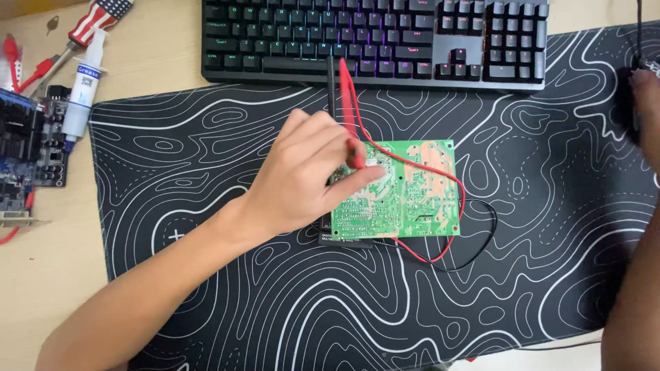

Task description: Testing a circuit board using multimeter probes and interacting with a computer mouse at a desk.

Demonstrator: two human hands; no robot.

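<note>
Light wood surface [48, 275] carries everything. On it lies a big black desk mat w/ white wavy contour lines [275, 309], the landmark for the rest.

Along the mat's far edge: black mechanical keyboard w/ lit keys [375, 38], front edge overlapping the mat.

Near mat centre, a bit toward the keyboard: green rectangular circuit board, solder side up [405, 196], lying flat on a dark block that peeks out at its near-left corner.

Left hand [302, 175] comes in from the mat's near-left, over the board's left part. Its grip is pinched on a red test probe [350, 113], w/ a black test probe [331, 86] beside it; both tips at the board's upper-left area, exact contact spot hidden by fingers. Red lead wire [440, 175] crosses the board & loops off its near-right corner w/ a black lead wire [489, 227].

Right hand [645, 113] at the mat's far-right edge, blurred & mostly cut off; can't tell its grip.

Off the mat's left edge: blue & black expansion card [24, 151], white tube of thermal paste w/ blue label [82, 89], screwdriver w/ red, white & blue striped handle [96, 20].
</note>
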